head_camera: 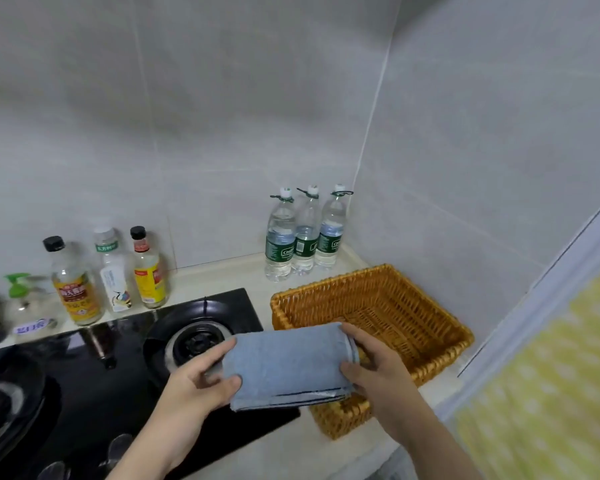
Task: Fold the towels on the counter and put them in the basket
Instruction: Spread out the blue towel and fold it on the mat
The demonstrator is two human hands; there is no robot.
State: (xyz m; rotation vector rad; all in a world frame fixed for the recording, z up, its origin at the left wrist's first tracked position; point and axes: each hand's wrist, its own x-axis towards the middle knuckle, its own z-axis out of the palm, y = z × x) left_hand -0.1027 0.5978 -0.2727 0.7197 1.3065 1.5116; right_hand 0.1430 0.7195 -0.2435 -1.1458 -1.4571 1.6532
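Observation:
A folded grey-blue towel (288, 367) with a dark stripe near its front edge is held in the air over the left rim of the wicker basket (430, 317). My left hand (194, 379) grips the towel's left end, thumb on top. My right hand (374, 365) grips its right end, fingers curled round the fold. The basket is orange-brown, rectangular, and no towel shows inside it. It stands on the pale counter (243, 271) in the corner, right of the stove.
A black gas stove (194, 337) fills the counter's left part. Sauce bottles (111, 271) stand behind it along the wall. Three water bottles (305, 233) stand behind the basket. Tiled walls close the back and right; a yellow patterned cloth (551, 393) hangs at right.

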